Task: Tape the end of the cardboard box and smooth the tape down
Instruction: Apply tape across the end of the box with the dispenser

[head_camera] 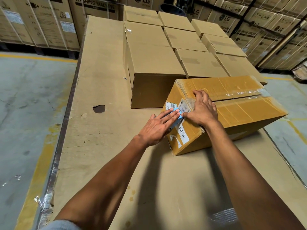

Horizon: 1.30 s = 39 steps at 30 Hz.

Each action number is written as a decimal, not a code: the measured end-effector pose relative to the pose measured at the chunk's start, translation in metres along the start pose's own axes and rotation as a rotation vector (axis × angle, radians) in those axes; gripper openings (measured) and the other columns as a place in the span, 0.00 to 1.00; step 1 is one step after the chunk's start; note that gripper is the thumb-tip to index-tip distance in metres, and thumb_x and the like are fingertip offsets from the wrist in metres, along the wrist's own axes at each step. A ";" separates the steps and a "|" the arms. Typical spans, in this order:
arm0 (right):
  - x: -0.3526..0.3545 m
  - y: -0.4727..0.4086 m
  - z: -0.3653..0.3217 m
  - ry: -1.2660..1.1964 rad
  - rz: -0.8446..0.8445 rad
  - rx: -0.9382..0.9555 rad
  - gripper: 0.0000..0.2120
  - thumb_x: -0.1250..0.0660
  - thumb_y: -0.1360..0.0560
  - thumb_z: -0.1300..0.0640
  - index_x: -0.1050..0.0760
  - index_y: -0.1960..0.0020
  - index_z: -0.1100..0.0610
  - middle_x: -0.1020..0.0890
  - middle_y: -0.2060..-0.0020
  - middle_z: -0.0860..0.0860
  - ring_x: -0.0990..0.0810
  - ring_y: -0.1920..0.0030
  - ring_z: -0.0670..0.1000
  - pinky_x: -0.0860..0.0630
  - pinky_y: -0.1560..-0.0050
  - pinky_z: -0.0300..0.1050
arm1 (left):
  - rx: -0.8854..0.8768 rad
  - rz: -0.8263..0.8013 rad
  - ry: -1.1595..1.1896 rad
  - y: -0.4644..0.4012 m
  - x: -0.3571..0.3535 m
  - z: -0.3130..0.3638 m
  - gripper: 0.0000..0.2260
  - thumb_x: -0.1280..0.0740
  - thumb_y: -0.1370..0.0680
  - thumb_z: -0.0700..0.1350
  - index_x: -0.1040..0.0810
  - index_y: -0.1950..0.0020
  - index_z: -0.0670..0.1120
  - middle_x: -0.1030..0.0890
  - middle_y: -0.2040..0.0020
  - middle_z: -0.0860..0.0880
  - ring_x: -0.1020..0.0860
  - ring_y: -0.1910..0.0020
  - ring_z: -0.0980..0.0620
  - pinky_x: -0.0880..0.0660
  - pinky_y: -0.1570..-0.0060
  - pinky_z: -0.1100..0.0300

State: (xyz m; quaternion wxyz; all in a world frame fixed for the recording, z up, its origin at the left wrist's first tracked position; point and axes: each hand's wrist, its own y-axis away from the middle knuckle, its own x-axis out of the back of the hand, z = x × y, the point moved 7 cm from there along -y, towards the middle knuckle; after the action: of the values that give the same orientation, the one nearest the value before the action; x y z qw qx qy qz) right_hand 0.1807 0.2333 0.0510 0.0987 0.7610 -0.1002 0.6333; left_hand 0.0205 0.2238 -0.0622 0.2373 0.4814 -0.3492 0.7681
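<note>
hands: 2, left hand [159,127] and right hand [201,110] | cardboard box being taped [240,112]: 1 | plain sealed boxes [154,63] behind it: about 9, back rows hard to tell | blue tool [176,117]: 1 | hole in cardboard sheet [98,108]: 1

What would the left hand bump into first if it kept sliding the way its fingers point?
Probably the right hand: the left hand points up-right across the cardboard box end, its fingertips almost at the right thumb.
</note>
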 end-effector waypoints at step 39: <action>-0.005 0.001 -0.001 -0.023 0.010 0.022 0.57 0.17 0.34 0.41 0.47 0.16 0.50 0.45 0.15 0.56 0.47 0.15 0.59 0.44 0.18 0.65 | 0.136 -0.108 -0.301 0.044 0.029 0.016 0.34 0.37 0.14 0.41 0.49 0.11 0.49 0.45 0.11 0.49 0.43 0.14 0.42 0.27 0.39 0.42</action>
State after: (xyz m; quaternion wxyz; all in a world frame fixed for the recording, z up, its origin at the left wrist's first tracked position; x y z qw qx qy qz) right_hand 0.1791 0.2327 0.0465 0.0860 0.7688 -0.0979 0.6261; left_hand -0.0131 0.1841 -0.0445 0.1901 0.6242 -0.3016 0.6952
